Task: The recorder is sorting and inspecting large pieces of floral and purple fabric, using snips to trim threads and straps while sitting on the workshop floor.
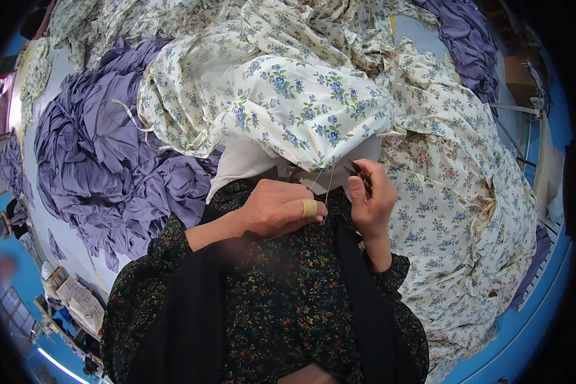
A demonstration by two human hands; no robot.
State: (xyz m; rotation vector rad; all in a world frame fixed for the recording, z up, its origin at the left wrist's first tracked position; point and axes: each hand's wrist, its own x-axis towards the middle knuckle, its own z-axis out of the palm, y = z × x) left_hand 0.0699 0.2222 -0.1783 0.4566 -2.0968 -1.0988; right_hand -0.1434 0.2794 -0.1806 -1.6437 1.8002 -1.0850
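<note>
My left hand [278, 208] is closed in front of my chest, its fingertips pinched on a thin white thread [329, 185]. A yellowish band wraps one finger of that hand. The thread runs up to the lower edge of a white floral cloth [313, 115] printed with blue flowers, bunched in front of me. To the right of the thread is my right hand [374, 195], thumb raised and fingers curled in. Something small and dark shows among those fingers, too hidden to name. Under the floral cloth hangs a plain white cloth [243, 163].
A purple cloth heap [102, 147] lies left on the pale table [57, 80]. More floral cloth [448, 237] fills the right side and the back. Purple cloth [464, 41] also sits at the far right. A stack of papers [80, 301] is at lower left.
</note>
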